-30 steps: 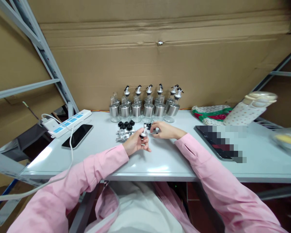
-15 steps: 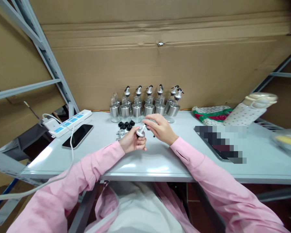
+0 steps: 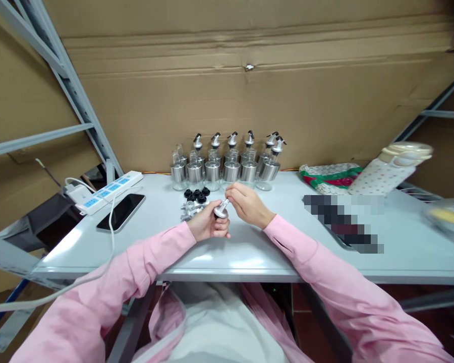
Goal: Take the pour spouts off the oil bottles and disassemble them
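Note:
My left hand [image 3: 207,223] is closed round a small silver pourer cap [image 3: 222,210] just above the table. My right hand [image 3: 246,204] pinches the cap's thin spout end from the right; what else its fingers hold is hidden. Behind the hands lie several loose silver pourer caps [image 3: 189,208] and small black stoppers [image 3: 196,194]. Further back stand two rows of glass-and-steel oil bottles [image 3: 230,169], most with black-tipped pourers fitted.
A black phone [image 3: 121,210] and a white power strip [image 3: 108,191] with cable lie at the left. A patterned cloth [image 3: 327,177], a dotted bottle [image 3: 389,170] and a dark tray [image 3: 327,214] sit right. Cardboard walls the back; the table edge [image 3: 227,275] is near me.
My right hand left the parts on the table, rose and came onto the cap in my left hand. The left hand tilted the cap so its spout points right.

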Available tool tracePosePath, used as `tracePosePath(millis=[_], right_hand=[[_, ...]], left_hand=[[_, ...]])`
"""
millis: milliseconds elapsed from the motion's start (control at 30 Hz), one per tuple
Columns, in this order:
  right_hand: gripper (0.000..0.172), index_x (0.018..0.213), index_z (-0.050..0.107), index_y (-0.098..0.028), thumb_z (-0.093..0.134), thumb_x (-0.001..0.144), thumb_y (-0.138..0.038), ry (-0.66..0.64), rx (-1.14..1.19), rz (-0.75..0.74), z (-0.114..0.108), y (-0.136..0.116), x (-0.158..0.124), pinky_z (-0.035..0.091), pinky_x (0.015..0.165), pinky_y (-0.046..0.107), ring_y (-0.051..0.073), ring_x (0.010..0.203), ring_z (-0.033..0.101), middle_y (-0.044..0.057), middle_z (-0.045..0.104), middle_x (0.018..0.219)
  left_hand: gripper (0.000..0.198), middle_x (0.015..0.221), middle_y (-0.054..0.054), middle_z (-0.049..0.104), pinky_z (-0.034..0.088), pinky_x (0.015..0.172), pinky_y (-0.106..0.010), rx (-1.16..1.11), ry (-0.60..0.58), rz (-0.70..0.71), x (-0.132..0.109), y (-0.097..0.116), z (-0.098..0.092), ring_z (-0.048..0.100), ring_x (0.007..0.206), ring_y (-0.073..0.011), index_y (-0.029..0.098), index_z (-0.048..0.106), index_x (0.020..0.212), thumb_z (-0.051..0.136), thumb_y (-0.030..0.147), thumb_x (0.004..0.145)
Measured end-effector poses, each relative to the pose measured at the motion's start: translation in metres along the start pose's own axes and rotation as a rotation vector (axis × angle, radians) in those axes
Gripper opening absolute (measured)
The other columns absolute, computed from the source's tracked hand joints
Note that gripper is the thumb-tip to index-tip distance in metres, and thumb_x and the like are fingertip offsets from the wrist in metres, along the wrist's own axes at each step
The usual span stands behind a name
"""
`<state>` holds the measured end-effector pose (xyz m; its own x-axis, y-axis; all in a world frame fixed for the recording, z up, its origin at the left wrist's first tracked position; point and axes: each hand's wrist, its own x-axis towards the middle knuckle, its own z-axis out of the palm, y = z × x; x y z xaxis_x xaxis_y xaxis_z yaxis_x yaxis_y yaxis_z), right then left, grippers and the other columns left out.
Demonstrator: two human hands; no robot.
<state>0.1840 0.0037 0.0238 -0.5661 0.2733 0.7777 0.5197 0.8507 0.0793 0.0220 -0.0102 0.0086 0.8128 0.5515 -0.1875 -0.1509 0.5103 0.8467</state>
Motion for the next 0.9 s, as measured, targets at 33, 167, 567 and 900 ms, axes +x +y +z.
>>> tracePosePath(millis=[33,167,567,900], right_hand=[[0.022,0.081,0.048,-0.017,0.029,0.092,-0.018,-0.021,0.015,0.024,0.0,0.0,0.0,0.041,0.065,0.026,0.015,0.071,0.048,0.007,0.054,0.078],[0.029,0.07,0.043,-0.018,0.026,0.093,-0.023,-0.091,0.081,0.114,0.001,0.001,-0.001,0.037,0.059,0.025,0.013,0.061,0.043,0.003,0.047,0.066],[0.031,0.074,0.053,-0.017,0.064,0.068,-0.045,0.055,0.607,0.796,-0.009,0.04,-0.008,0.043,0.048,0.024,0.011,0.05,0.051,0.0,0.057,0.058],[0.033,0.065,0.05,-0.018,0.057,0.071,-0.05,-0.353,0.414,0.832,-0.016,0.054,-0.018,0.039,0.046,0.022,0.009,0.041,0.049,-0.002,0.057,0.05]], left_hand=[[0.057,0.042,0.006,0.029,0.046,0.06,-0.026,0.0,0.013,0.002,0.0,0.0,0.001,0.033,0.033,-0.0068,0.018,0.035,0.048,0.01,0.046,0.09],[0.048,0.046,0.006,0.033,0.046,0.062,-0.027,0.006,0.072,-0.011,0.003,-0.005,0.0,0.035,0.037,-0.0074,0.017,0.036,0.054,0.021,0.048,0.088],[0.037,0.052,0.003,0.04,0.044,0.06,-0.028,0.02,0.132,-0.028,0.007,-0.012,-0.003,0.042,0.042,-0.0098,0.016,0.041,0.064,0.027,0.043,0.084],[0.037,0.052,0.003,0.043,0.044,0.06,-0.029,0.026,0.178,-0.041,0.009,-0.012,-0.004,0.042,0.043,-0.0105,0.017,0.042,0.067,0.03,0.048,0.083]])
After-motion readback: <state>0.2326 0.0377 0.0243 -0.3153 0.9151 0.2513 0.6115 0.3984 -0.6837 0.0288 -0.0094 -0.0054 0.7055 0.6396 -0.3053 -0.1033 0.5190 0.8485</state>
